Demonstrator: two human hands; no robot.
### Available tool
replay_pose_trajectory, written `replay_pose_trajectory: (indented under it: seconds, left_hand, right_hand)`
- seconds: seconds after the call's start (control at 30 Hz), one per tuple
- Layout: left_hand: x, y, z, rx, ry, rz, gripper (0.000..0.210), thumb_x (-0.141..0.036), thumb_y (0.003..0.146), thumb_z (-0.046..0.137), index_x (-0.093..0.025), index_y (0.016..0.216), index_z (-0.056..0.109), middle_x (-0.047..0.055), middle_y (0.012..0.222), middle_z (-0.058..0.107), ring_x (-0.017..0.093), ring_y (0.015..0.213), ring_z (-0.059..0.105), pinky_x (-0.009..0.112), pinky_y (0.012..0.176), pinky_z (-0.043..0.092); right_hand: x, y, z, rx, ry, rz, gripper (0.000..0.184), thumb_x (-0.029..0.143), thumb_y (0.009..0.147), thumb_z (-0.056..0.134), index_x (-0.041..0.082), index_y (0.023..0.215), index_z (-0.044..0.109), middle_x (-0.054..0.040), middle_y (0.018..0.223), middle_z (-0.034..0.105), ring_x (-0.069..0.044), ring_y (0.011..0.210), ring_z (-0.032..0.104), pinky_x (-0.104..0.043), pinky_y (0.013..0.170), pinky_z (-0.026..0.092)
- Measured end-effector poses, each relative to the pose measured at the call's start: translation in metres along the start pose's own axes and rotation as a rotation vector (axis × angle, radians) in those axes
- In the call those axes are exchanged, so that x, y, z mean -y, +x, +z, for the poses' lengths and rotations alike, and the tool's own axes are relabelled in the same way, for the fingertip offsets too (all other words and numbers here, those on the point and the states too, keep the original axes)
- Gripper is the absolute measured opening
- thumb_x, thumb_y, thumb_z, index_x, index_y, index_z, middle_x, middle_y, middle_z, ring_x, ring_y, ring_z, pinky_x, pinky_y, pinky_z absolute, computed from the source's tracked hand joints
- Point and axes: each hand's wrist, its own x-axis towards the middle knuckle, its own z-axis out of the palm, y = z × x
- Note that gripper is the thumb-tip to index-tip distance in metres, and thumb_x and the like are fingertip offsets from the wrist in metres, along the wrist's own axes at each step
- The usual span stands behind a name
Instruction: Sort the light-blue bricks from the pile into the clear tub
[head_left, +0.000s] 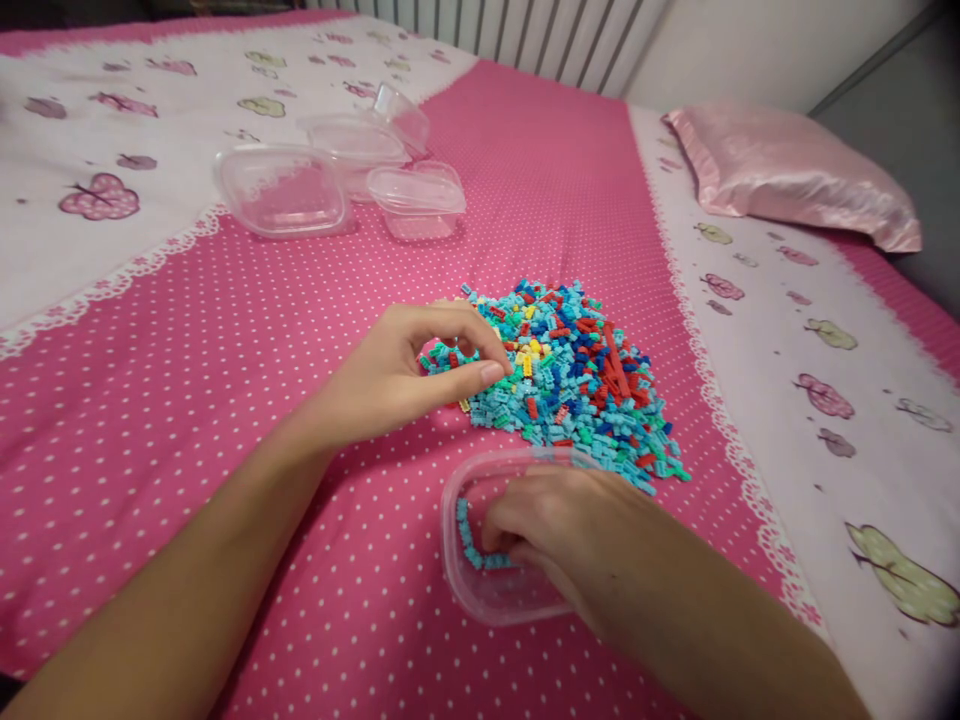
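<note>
A heap of tiny building bricks [555, 410], mostly light blue with red, dark blue, green and yellow ones, lies on the pink bedspread. At its left side is my left hand [420, 365], thumb and index fingertip brought together over the bricks; anything between them is too small to make out. My right hand [562, 520] reaches into a clear plastic container [465, 590] just in front of the heap, its fingers curled and their tips partly hidden. Inside that container, a row of light blue bricks [469, 540] follows the left and bottom edge.
Several clear plastic containers [285, 195] and lids stand grouped at the back left of the bed. A pink satin pillow [787, 170] lies at the back right. White headboard slats [525, 35] rise behind the polka-dot bedspread [360, 540].
</note>
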Motion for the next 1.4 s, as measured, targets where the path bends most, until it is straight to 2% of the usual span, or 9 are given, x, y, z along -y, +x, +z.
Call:
replay_pose_trajectory:
  seconds: [0.13,0.27,0.37,0.53,0.67,0.87,1.03,1.2,1.4]
  left_hand:
    - [-0.001,0.0,0.0,0.018,0.048,0.011,0.011,-0.027,0.097,0.07,-0.02,0.089,0.072,-0.001,0.089,0.075,0.013,0.086,0.069,0.025,0.08,0.052]
    - [0.003,-0.001,0.0,0.065,0.185,0.03,0.012,-0.028,0.099,0.068,-0.019,0.09,0.072,-0.001,0.09,0.074,0.013,0.086,0.066,0.027,0.084,0.048]
    - [0.011,-0.002,0.001,0.129,0.314,0.056,0.012,-0.031,0.098,0.069,-0.021,0.096,0.074,0.002,0.098,0.072,0.016,0.094,0.062,0.03,0.089,0.043]
    - [0.026,-0.003,0.001,0.242,0.416,0.129,0.021,-0.043,0.097,0.071,-0.024,0.104,0.075,0.003,0.104,0.069,0.019,0.098,0.058,0.032,0.091,0.04]
    - [0.033,-0.004,0.001,0.293,0.456,0.168,0.01,-0.033,0.098,0.069,-0.024,0.098,0.075,0.002,0.1,0.068,0.018,0.095,0.058,0.032,0.091,0.039]
    - [0.033,-0.003,0.001,0.31,0.467,0.172,0.009,-0.027,0.099,0.068,-0.023,0.095,0.074,0.001,0.098,0.067,0.017,0.094,0.059,0.032,0.092,0.039]
    - [0.032,-0.003,0.001,0.321,0.463,0.159,0.008,-0.026,0.098,0.067,-0.022,0.094,0.074,0.001,0.097,0.068,0.017,0.095,0.06,0.032,0.092,0.039]
    - [0.029,-0.004,0.001,0.312,0.467,0.133,0.011,-0.025,0.099,0.064,-0.022,0.095,0.074,0.002,0.099,0.068,0.017,0.095,0.06,0.033,0.093,0.04]
    - [0.023,-0.005,0.002,0.295,0.471,0.103,0.016,-0.025,0.101,0.06,-0.021,0.094,0.073,0.003,0.099,0.068,0.018,0.097,0.059,0.034,0.093,0.04]
  right_hand:
    - [0.008,-0.018,-0.038,-0.042,0.039,-0.004,0.026,0.008,0.092,0.053,0.024,0.084,0.071,0.0014,0.083,0.075,-0.014,0.076,0.067,-0.026,0.069,0.047]
    - [-0.016,-0.037,-0.068,-0.327,0.008,0.035,0.015,0.027,0.099,0.06,0.029,0.101,0.075,0.0016,0.098,0.08,-0.016,0.086,0.074,-0.027,0.076,0.053]
    - [-0.046,-0.033,-0.073,-0.494,-0.1,0.157,0.011,0.023,0.095,0.065,0.026,0.099,0.075,-0.0009,0.097,0.078,-0.018,0.086,0.072,-0.031,0.079,0.053]
    - [-0.077,-0.009,-0.06,-0.415,-0.044,0.201,0.012,0.012,0.086,0.077,0.021,0.094,0.078,-0.0025,0.09,0.071,-0.015,0.078,0.065,-0.029,0.072,0.051]
    - [-0.068,0.001,-0.048,-0.371,-0.076,0.19,0.013,0.011,0.087,0.078,0.023,0.091,0.078,0.0001,0.088,0.069,-0.014,0.079,0.064,-0.028,0.074,0.048]
    - [-0.051,0.004,-0.037,-0.342,-0.206,0.28,0.012,0.009,0.084,0.078,0.02,0.084,0.076,-0.0029,0.091,0.073,-0.024,0.089,0.067,-0.036,0.071,0.039]
    - [-0.048,-0.003,-0.047,-0.349,-0.186,0.277,0.014,0.009,0.088,0.075,0.022,0.086,0.074,0.0016,0.092,0.077,-0.02,0.088,0.07,-0.034,0.076,0.045]
    - [-0.025,-0.023,-0.062,-0.488,-0.008,0.094,0.012,0.012,0.091,0.072,0.024,0.089,0.072,0.0056,0.09,0.077,-0.01,0.08,0.071,-0.023,0.076,0.051]
    - [0.003,-0.024,-0.036,-0.188,-0.001,0.013,0.02,0.011,0.094,0.062,0.024,0.087,0.075,0.0016,0.093,0.073,-0.012,0.077,0.068,-0.026,0.069,0.048]
